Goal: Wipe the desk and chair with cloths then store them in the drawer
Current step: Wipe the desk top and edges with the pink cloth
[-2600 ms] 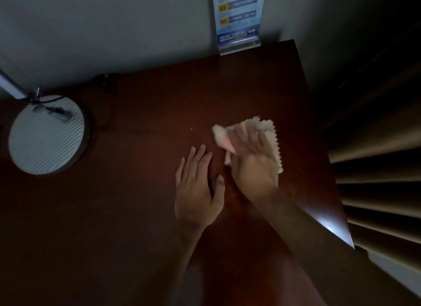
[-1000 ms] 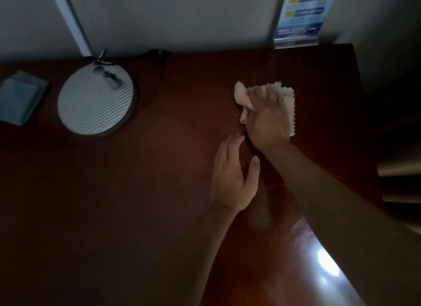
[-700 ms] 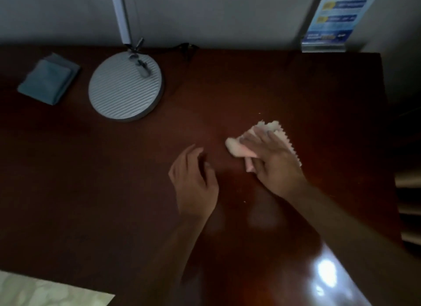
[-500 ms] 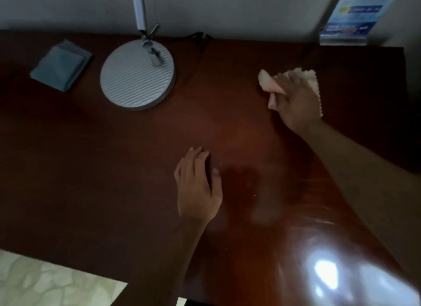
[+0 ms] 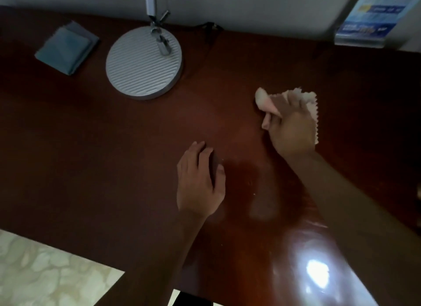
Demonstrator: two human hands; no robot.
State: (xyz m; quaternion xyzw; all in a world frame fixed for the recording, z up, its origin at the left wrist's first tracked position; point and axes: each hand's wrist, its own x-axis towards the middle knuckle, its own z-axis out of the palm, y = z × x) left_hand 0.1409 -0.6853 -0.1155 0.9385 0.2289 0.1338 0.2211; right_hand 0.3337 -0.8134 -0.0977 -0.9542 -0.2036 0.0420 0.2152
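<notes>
Two hands are over the dark wooden bench (image 5: 114, 157). Her or his right hand (image 5: 292, 128) lies on top of a pale pink cloth (image 5: 307, 98) toward the far right of the bench, pressing it flat against the wood; its fingers (image 5: 293, 100) reach forward across the cloth, and a rolled edge of the fabric sticks out on the thumb side, where the thumb seems to hold it. The left hand (image 5: 199, 182) rests palm down on bare wood nearer the middle, holding nothing, fingers relaxed and close together. A second cloth, blue-grey (image 5: 67, 50) and folded square, sits at the far left corner, well apart from both hands. Between it and the pink one stands a round ribbed lamp base (image 5: 143, 64) near the wall. A blue printed sign (image 5: 376, 16) leans at the far right. Pale patterned floor (image 5: 45, 271) shows past the near edge.
</notes>
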